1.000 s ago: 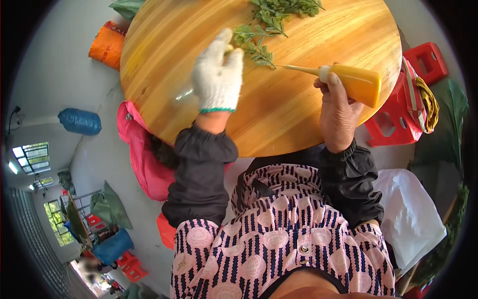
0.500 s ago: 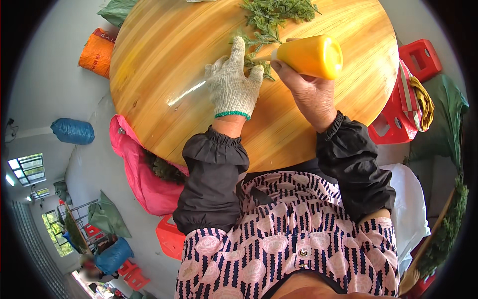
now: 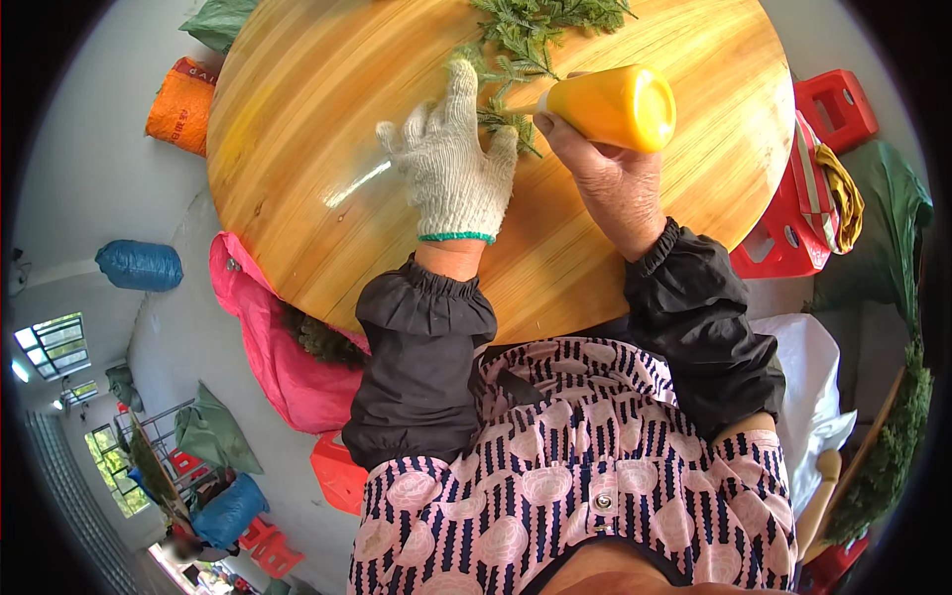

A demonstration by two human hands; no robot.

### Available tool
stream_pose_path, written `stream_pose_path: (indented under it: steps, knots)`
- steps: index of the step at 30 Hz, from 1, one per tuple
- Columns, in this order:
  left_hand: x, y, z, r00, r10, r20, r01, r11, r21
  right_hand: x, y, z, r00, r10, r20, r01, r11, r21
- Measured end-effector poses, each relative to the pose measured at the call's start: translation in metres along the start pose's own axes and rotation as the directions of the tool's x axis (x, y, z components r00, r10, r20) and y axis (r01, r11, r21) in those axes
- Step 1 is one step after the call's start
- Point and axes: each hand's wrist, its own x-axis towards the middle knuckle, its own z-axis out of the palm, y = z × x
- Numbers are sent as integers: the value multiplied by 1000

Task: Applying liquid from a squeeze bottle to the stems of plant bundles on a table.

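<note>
My left hand (image 3: 454,167) wears a white knitted glove and lies flat, fingers spread, on a round wooden board (image 3: 327,149), its fingertips on green leafy sprigs (image 3: 526,40). My bare right hand (image 3: 595,178) grips a knife by its thick yellow handle (image 3: 615,104), which points up toward the camera. The blade is hidden behind the handle, down among the sprigs beside the gloved fingers. Both forearms are in black sleeves.
A pink sack (image 3: 273,347) lies below the board at left, with an orange sack (image 3: 178,99) and a blue sack (image 3: 139,265) farther left. Red plastic stools (image 3: 808,198) stand at right beside a white bag (image 3: 813,397) and more green branches (image 3: 892,436).
My right hand has swung the knife from lying out to the right to standing handle-up next to the gloved hand. My left hand stays on the sprigs.
</note>
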Motion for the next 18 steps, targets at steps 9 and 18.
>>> stream_pose_path:
  steps: [9, 18]
  knots:
    - [0, -2, 1, 987, 3, 158, 10, 997, -81, -1, 5, -4, 1000, 2, -2, -2, 999, -39]
    - [-3, -7, 4, 987, 3, 161, 17, 993, -120, -5, 2, -4, 1000, -8, -13, 6, 994, -108]
